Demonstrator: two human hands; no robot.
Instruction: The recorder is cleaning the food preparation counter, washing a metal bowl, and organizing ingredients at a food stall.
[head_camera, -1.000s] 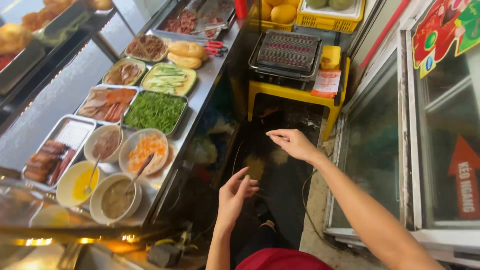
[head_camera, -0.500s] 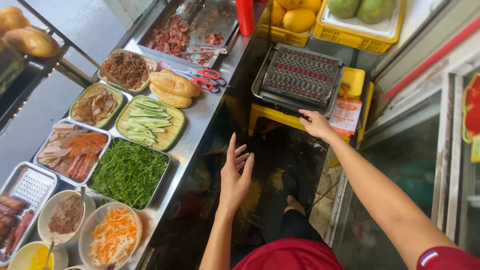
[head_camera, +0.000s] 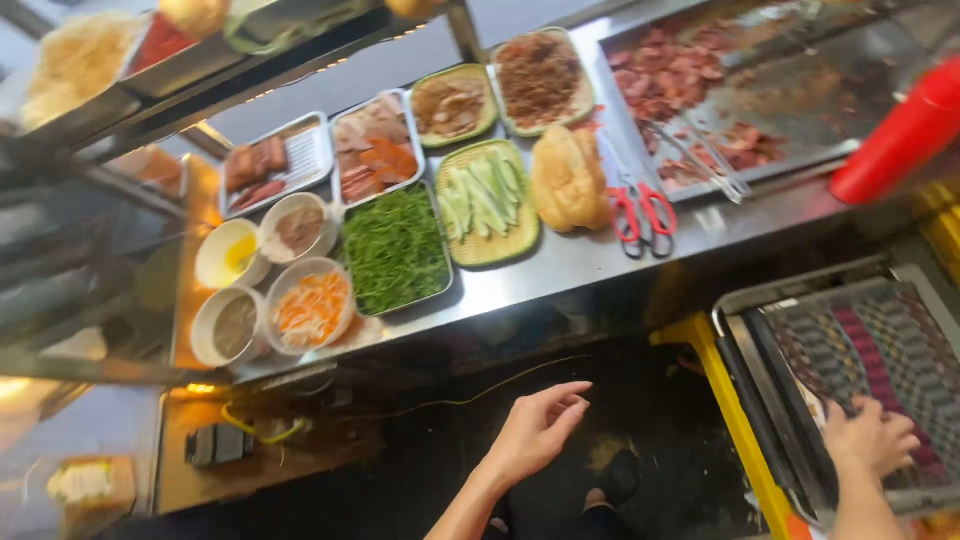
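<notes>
1. Steel counter (head_camera: 600, 262) of a food stall runs across the top, w/ a dark floor below it.
2. R hand (head_camera: 868, 438) rests on the wire grill rack (head_camera: 860, 350), fingers curled over the mesh at its near edge; can't tell if it's actually clamped on the wire. Rack sits in a metal tray on a yellow stool (head_camera: 735, 420).
3. L hand (head_camera: 535, 432) hangs in the air well left of the rack, open, fingers loosely spread, holding nothing, above the dark floor.
4. Up from the L hand, on the counter: tray of chopped greens (head_camera: 397, 248), cucumber slices (head_camera: 487, 200), bread roll (head_camera: 567, 177), red-handled scissors (head_camera: 640, 212).
5. Further left: bowls w/ shredded carrot (head_camera: 310, 308) and sauces.
6. Above the R hand: griddle w/ meat (head_camera: 690, 80), tongs (head_camera: 700, 160), red squeeze bottle (head_camera: 900, 135).
</notes>
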